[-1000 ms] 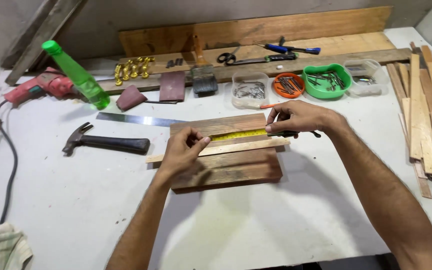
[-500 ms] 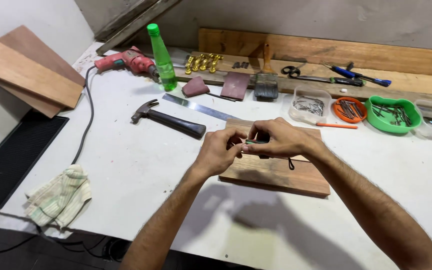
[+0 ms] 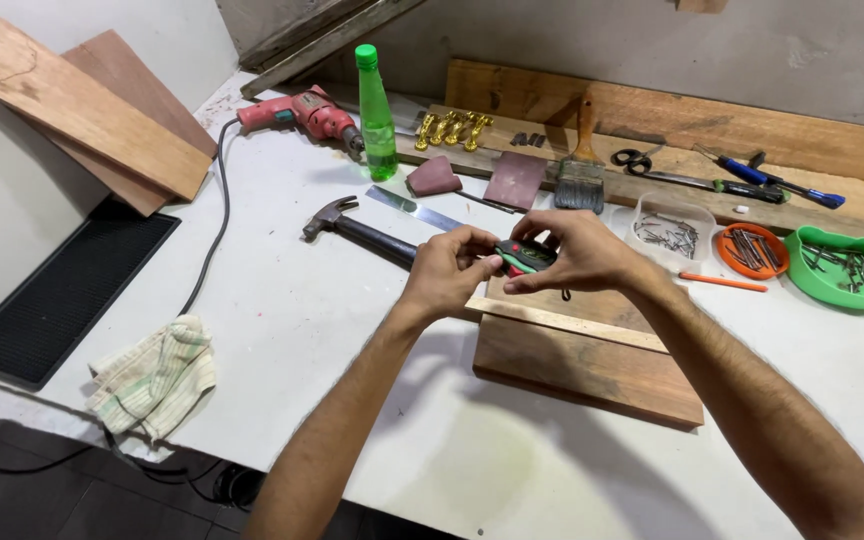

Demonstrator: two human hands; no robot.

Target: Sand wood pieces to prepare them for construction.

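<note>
I see the tape measure pinched between the fingertips of both hands, my left hand clasping one end and my right hand the other, just above the board (a thin strip lies across it); hammer beyond the left fingers

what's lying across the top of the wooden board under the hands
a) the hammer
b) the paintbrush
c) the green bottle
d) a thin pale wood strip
d: a thin pale wood strip lies across the wooden board, while the hammer rests on the table to its left and the green bottle and paintbrush sit further back.
</note>
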